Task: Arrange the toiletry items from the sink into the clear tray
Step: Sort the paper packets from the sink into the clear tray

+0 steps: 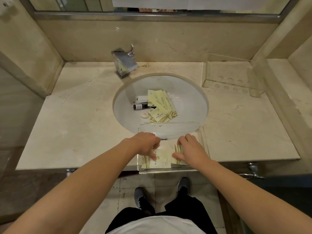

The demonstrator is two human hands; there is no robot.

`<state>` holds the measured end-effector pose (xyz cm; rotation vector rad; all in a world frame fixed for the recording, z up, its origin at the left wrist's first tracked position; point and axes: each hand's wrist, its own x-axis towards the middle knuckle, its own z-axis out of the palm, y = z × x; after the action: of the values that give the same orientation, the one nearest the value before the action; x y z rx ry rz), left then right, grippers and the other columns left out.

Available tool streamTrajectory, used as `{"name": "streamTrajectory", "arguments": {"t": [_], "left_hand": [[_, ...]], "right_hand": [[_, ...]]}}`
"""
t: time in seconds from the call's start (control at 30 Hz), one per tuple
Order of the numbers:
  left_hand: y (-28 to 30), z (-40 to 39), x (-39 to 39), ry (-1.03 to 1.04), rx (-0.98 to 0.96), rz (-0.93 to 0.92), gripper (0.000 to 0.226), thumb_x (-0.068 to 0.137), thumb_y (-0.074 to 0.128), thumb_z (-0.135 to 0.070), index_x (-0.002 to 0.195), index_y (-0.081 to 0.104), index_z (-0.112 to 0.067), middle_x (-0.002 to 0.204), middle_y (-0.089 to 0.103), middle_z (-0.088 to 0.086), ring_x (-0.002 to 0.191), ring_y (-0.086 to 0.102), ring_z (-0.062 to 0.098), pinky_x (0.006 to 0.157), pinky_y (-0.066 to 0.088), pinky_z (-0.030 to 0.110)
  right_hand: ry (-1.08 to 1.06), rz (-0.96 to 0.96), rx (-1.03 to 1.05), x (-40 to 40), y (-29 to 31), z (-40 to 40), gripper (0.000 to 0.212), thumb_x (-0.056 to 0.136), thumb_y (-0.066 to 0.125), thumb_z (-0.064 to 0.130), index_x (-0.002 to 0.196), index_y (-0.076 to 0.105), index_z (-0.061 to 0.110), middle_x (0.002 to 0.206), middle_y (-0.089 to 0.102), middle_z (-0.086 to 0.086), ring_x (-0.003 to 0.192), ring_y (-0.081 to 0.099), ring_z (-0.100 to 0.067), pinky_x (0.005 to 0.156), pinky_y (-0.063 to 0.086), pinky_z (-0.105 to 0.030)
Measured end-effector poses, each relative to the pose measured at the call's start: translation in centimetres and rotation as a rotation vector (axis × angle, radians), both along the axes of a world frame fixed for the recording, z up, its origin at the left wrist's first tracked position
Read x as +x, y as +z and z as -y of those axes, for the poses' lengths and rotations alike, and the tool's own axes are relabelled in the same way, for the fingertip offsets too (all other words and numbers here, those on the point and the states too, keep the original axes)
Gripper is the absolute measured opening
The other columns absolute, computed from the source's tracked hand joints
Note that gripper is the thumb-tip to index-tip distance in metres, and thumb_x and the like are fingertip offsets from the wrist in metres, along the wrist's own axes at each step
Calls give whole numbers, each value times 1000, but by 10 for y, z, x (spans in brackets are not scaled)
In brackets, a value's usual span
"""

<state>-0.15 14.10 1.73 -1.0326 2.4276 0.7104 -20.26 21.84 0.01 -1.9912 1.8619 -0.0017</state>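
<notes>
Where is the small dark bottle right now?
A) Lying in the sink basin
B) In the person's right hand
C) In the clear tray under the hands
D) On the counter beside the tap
A: the dark bottle lies on its side in the sink, left of the pale yellow packets, while both hands are at the clear tray nearer the person.
</notes>
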Motion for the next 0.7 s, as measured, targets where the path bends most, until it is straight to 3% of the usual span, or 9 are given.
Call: {"name": "streamTrajectory", "arguments": {"t": [0.17,0.37,0.7], "left_hand": [[-2,1,1,12,5,5,39,73,76,-46,88,52,-19,90,60,0,82,55,21,68,43,30],[-2,2,2,14,6,17,36,74,75,-44,80,47,-21,80,55,-3,76,50,18,62,37,27],[-1,2,0,23,10,16,39,73,75,-48,77,45,-23,72,49,-8,74,49,17,59,34,27]], "right_hand": [[69,12,-14,-3,3,-5,49,80,67,50,115,52,19,114,49,0,101,47,-15,83,46,-28],[185,-190,-86,-17,6,-9,64,76,51,71,116,53,22,111,51,0,102,45,-19,89,38,-34],[222,-111,41,-3,6,0,64,78,62,63,121,51,16,119,49,-3,107,44,-20,90,42,-31]]}}
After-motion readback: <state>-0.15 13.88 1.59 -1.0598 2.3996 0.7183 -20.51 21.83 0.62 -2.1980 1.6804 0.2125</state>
